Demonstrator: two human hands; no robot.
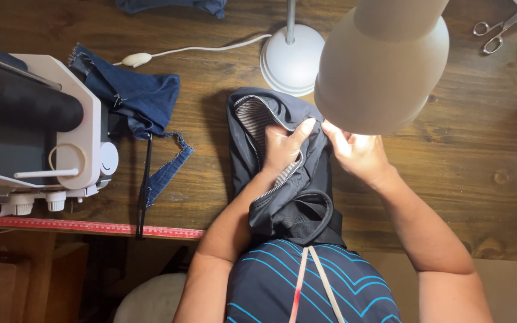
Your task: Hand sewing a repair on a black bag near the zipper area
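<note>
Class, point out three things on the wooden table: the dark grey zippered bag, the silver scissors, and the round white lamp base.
Dark grey zippered bag (257, 125): head view, on its open striped lining.
Silver scissors (498, 31): head view, near the finger loops.
Round white lamp base (291, 60): head view, on its flat top.

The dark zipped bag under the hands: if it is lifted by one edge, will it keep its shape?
Probably not. The bag already folds and creases under both hands, so it should flop. Its strap would likely dangle.
</note>
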